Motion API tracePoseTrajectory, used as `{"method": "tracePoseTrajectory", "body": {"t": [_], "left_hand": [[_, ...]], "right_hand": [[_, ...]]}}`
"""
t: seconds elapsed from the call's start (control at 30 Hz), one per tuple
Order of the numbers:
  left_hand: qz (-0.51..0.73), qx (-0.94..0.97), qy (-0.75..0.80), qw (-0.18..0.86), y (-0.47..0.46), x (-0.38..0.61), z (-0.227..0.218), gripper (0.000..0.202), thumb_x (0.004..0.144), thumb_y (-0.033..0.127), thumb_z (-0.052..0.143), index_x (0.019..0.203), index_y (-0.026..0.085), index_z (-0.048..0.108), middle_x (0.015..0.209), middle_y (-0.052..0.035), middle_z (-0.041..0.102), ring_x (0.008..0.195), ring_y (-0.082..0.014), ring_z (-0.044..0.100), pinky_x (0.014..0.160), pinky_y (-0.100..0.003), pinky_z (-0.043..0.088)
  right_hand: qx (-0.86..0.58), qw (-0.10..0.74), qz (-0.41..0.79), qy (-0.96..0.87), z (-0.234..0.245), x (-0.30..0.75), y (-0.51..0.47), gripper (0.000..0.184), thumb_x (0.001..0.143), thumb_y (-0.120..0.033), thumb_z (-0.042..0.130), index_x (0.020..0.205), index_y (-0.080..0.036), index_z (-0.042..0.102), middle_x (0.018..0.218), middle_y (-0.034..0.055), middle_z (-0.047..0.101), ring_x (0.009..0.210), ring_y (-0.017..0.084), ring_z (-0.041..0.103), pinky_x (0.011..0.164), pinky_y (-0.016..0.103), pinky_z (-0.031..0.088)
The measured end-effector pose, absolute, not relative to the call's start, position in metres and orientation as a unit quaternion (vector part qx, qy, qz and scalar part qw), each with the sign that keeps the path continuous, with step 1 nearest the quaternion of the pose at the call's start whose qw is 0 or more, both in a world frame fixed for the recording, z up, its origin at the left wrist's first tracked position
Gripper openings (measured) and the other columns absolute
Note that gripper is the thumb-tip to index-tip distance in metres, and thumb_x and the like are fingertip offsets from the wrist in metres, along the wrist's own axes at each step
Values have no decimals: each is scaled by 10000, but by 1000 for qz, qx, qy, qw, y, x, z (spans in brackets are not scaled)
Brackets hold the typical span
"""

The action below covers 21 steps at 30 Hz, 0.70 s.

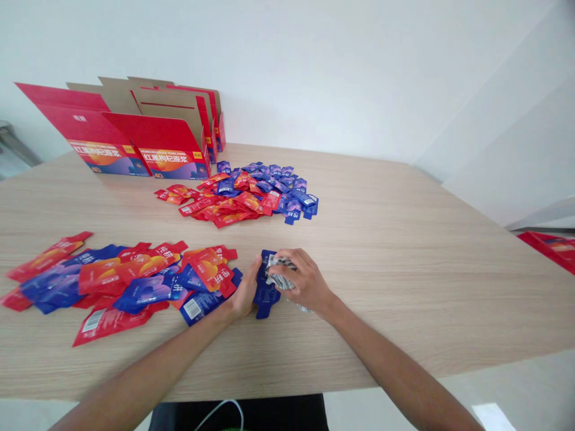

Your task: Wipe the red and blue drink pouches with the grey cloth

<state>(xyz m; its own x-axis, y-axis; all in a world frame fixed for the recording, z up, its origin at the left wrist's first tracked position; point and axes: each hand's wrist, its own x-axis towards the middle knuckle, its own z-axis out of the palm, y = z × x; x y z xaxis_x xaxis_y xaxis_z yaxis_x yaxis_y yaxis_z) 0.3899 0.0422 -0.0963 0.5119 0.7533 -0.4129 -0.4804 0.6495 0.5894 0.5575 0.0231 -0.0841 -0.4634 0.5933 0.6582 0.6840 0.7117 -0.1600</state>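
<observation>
Blue pouch (265, 304) is prolly light, squishy, slick, so grab edges; left hand (246, 293) holds one, right hand (309, 282) clutches cloth (277, 280).

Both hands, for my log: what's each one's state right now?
Left hand: holding a blue pouch at its edge, fingers mostly hidden.
Right hand: closed around a crumpled grey-and-white wad, against that pouch.
</observation>
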Motion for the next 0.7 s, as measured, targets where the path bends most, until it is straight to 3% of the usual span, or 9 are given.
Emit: {"method": "tracePoseTrajectory", "body": {"t": [0.2,0.33,0.5,0.7], "left_hand": [[359,213,348,839,40,390,-94,454,1021,471,486,1066,95,737,986,-129,789,895,-228,756,753,-286,600],[369,217,328,842,40,390,-93,491,1006,492,502,1171,83,719,1036,-140,787,983,-261,752,836,-335,609],[395,242,322,826,41,389,-91,462,945,527,608,1114,118,741,1019,-99,792,1074,-240,729,932,-309,587],[381,245,316,833,40,390,-98,409,945,492,617,986,107,747,986,-113,783,1063,-266,720,924,-338,583]], "right_hand": [[-369,356,-59,-857,-82,560,24,178,855,-223,729,1029,-236,691,1168,104,632,1019,250,594,888,392,535],[-284,289,-61,-912,-83,558,24,173,837,-234,737,1003,-247,690,1153,81,650,1017,230,598,901,373,515],[-196,217,-59,-955,-84,555,21,283,772,-303,804,1030,-267,695,1191,64,657,994,224,585,851,356,505],[-322,313,-79,-890,-84,555,21,172,859,-228,704,1029,-246,680,1157,91,646,1007,240,592,879,383,516]]}}
